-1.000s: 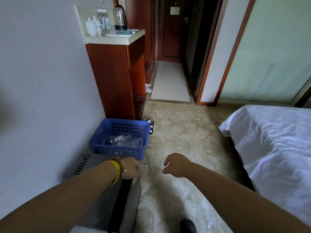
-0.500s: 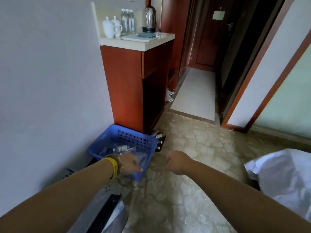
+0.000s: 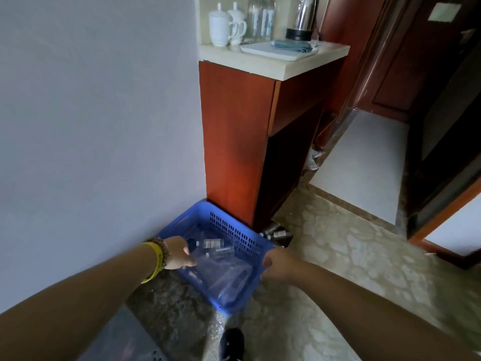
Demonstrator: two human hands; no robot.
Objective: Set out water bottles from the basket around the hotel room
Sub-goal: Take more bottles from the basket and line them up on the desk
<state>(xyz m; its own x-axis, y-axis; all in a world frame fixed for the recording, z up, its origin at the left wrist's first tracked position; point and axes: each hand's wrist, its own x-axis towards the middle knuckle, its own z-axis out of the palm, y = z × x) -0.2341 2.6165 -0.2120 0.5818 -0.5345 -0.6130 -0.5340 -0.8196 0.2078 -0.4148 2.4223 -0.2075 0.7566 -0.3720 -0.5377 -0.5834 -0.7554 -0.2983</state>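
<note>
Both hands now at basket (image 3: 235, 231) — left hand (image 3: 178, 252), right hand (image 3: 277, 264) grips unclear; bottles blurred.

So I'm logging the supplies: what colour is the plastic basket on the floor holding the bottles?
Blue, with perforated sides: the plastic basket shows clearly in the head view.

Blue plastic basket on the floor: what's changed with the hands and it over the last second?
Both hands moved forward to the blue plastic basket. The left hand now reaches inside, fingers at a clear water bottle; whether it grips is unclear. The right hand is closed at the basket's near-right rim. The basket stays on the floor beside the wooden cabinet, with clear bottles still on its counter.
</note>
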